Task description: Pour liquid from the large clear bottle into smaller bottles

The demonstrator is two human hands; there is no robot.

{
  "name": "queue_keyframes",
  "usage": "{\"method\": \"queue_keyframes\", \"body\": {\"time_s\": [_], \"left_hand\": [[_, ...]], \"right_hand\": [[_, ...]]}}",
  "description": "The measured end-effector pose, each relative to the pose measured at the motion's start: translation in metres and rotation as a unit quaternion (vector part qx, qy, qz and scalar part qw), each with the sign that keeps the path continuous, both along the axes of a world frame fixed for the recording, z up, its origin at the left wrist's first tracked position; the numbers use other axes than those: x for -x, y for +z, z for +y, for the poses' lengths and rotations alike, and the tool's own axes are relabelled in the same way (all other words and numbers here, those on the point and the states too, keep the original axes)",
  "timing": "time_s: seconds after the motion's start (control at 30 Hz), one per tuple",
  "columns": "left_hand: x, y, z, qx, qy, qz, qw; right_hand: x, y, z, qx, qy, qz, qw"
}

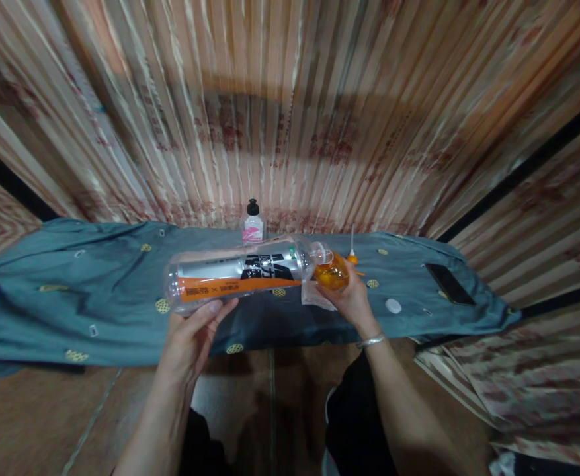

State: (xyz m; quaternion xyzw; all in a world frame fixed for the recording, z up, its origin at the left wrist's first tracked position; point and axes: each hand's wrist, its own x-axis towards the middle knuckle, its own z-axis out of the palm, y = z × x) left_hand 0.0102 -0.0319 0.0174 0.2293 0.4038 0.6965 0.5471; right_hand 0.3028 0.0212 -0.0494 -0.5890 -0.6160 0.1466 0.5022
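Note:
My left hand (195,340) grips a large clear plastic bottle (235,271) with a silver, black and orange label, lying nearly level in the air. Its neck points right and meets the mouth of a small bottle of amber liquid (330,272). Around that small bottle my right hand (354,301) is closed. The two mouths overlap; whether they touch I cannot tell. Behind the right hand stands an orange pump top (352,258) with a thin tube pointing up. A white tissue or cloth (317,295) lies beneath the small bottle.
The narrow table wears a blue-green cloth (121,330). At its back edge stands a clear bottle with a black cap (252,223). To the right lie a white round cap (393,306) and a black phone (449,284). A pleated patterned curtain (280,119) hangs behind.

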Motion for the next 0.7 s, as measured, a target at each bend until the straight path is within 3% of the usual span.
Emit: {"method": "queue_keyframes", "body": {"time_s": [0.7], "left_hand": [[0.001,-0.01,0.003,0.005,-0.013,-0.007,1.0]], "right_hand": [[0.001,-0.002,-0.004,-0.024,-0.002,-0.02,1.0]]}}
